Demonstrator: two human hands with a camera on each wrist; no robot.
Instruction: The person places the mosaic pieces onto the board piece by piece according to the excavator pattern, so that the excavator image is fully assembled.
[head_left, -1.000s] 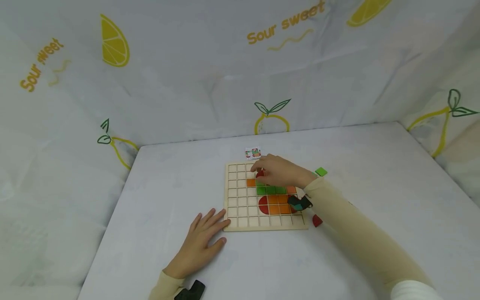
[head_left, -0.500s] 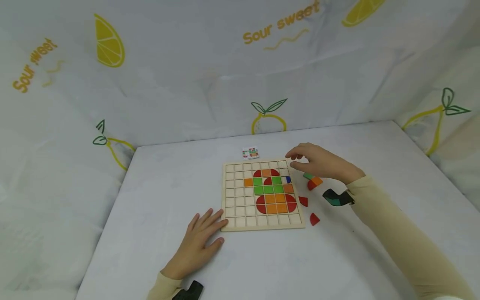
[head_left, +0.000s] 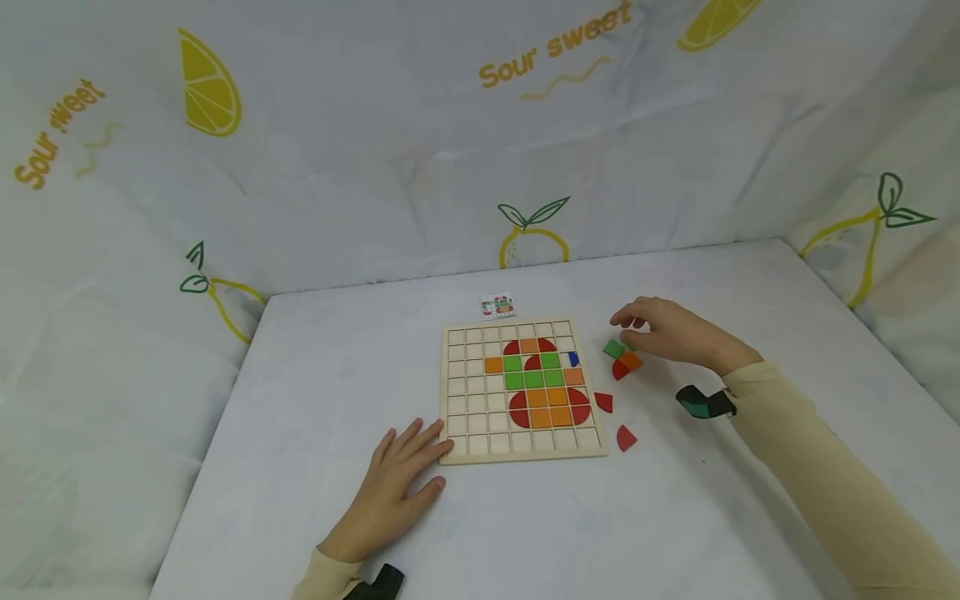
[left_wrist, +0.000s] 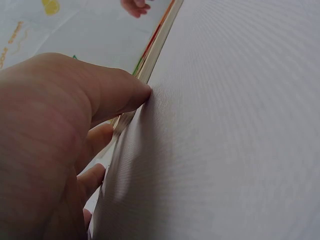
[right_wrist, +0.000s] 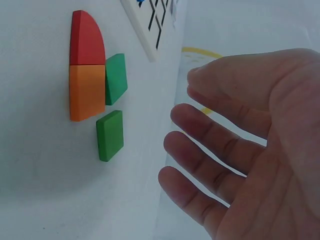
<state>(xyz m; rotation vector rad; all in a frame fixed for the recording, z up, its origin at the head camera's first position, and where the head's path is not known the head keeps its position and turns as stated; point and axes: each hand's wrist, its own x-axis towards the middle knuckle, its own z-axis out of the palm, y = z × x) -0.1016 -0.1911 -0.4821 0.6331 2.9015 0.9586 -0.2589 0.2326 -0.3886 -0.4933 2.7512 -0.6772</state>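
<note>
The grid board lies flat on the white table, and here's the left hand, fingers spread, fingertips at its near-left corner, probably bracing it against sliding. Across the way, the right hand hangs relaxed, fingers apart, grasping nothing, near the green tiles and orange tile, presumably laid beside the board for easy reach.

the left hand rests its fingers at the board (right hand beyond).
</note>
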